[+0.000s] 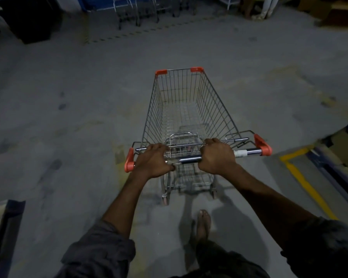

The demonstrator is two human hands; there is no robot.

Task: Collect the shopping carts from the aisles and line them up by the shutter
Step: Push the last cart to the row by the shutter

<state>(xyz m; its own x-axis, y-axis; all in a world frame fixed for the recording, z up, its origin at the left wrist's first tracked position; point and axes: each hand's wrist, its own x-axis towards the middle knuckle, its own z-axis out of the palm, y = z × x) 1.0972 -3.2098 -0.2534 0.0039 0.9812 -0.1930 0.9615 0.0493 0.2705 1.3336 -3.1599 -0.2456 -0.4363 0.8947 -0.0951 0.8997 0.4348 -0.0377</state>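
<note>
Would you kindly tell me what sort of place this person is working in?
Probably a supermarket's back area or warehouse-style floor: the left hand and right hand grip a wire shopping cart, more carts stand parked ahead, and cardboard boxes sit far right.

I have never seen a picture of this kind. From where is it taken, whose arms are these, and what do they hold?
There is no machine here. The picture comes from one wide-angle camera worn on a person's head. It looks forward and down, so the two arms are the person's own.

The left hand and the right hand both grip the handle of a wire cart with orange corner caps. Its basket is empty. The cart stands on a grey floor. Below it, one foot of the person shows. At the right, a yellow line is painted on the floor. Far ahead, at the top edge, other carts stand, dim and blurred.
</note>
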